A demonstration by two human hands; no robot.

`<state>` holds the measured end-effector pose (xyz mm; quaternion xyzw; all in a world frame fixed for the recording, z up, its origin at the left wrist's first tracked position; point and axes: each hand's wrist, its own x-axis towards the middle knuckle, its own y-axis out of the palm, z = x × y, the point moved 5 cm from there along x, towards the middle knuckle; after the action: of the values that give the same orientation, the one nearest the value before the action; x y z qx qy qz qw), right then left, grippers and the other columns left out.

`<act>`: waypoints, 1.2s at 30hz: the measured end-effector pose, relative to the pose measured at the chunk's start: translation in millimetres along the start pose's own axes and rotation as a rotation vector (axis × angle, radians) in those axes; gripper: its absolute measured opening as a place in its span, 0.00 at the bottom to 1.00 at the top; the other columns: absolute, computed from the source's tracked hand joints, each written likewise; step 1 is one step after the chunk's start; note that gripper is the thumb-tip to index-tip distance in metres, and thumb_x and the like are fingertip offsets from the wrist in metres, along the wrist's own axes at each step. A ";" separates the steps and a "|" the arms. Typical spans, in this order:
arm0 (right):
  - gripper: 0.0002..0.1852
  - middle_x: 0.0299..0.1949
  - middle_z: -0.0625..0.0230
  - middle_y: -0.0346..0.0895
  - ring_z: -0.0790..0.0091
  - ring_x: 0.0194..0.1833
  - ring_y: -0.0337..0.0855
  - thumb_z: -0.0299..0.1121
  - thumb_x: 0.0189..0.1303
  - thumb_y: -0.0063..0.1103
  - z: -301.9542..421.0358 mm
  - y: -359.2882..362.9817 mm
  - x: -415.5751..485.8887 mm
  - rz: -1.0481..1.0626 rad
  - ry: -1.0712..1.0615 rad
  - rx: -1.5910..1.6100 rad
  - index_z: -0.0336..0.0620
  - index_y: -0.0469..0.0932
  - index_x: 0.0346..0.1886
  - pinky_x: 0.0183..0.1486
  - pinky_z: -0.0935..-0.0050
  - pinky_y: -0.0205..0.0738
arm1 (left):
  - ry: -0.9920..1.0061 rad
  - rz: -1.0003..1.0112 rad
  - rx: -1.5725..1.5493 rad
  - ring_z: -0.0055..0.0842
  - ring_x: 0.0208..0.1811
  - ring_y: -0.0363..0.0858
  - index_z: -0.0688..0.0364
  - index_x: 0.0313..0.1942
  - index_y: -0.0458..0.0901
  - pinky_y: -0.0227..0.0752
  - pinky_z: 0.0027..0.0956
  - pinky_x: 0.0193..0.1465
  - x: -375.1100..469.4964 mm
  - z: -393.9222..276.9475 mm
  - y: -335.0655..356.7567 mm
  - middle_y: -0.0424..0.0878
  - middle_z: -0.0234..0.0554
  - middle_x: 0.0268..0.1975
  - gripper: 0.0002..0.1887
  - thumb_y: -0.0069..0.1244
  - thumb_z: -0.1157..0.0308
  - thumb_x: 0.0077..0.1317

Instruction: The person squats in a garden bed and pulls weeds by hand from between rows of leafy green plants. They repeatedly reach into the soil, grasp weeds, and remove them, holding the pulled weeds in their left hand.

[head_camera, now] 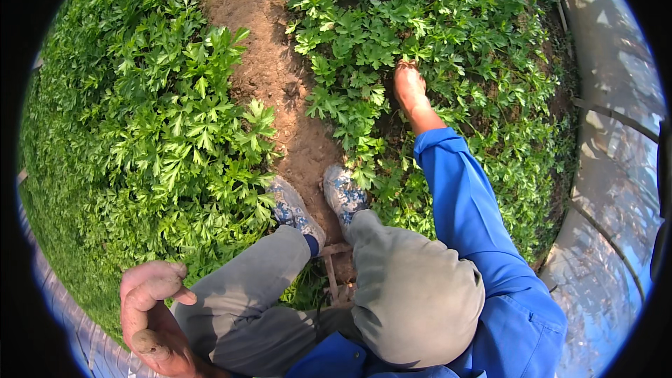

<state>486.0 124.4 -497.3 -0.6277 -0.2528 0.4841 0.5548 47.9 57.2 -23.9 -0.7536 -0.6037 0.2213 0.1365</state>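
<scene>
My right hand [409,81] reaches into a bed of leafy green plants [362,37] with lobed leaves, like parsley or celery. Its fingertips are bent down among the leaves, so whether they grip a stem is hidden. Over that forearm, a blue sleeve [462,184] is folded back. My left hand [152,310] hangs in the air beside my left knee, dirt on its skin. Its fingers are curled but apart from the thumb, and nothing shows in it.
A bare soil path [268,63] runs between the right bed and a denser left bed [157,115]. My patterned shoes [344,194] stand on the path. Between my legs is part of a low frame [331,273]. Ribbed plastic sheeting [609,168] curves along the right.
</scene>
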 end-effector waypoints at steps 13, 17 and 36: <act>0.24 0.40 0.54 0.85 0.52 0.48 0.85 0.37 0.57 0.66 -17.3 11.9 90.3 -0.114 -0.153 0.188 0.32 0.76 0.53 0.52 0.61 0.79 | -0.075 -0.041 0.004 0.29 0.33 0.78 0.69 0.41 0.79 0.74 0.29 0.38 9.8 19.5 -4.8 0.78 0.55 0.43 0.41 0.31 0.32 0.73; 0.22 0.49 0.49 0.83 0.53 0.52 0.83 0.35 0.64 0.57 12.1 -17.5 89.2 -0.095 -0.101 0.246 0.32 0.73 0.58 0.55 0.61 0.78 | -0.137 0.006 -0.084 0.38 0.46 0.81 0.73 0.50 0.81 0.78 0.36 0.45 5.8 19.1 -6.7 0.81 0.60 0.51 0.40 0.35 0.36 0.74; 0.06 0.27 0.47 0.81 0.44 0.33 0.84 0.25 0.52 0.58 -27.4 17.2 -25.3 -0.013 -0.310 0.028 0.32 0.79 0.32 0.37 0.57 0.79 | -0.116 -0.006 -0.046 0.38 0.44 0.83 0.77 0.49 0.80 0.79 0.33 0.42 7.5 10.3 -1.7 0.81 0.64 0.50 0.41 0.35 0.37 0.74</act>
<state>496.4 86.0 -507.5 -0.5360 -0.3328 0.5751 0.5208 42.6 64.3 -33.2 -0.7406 -0.6178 0.2503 0.0849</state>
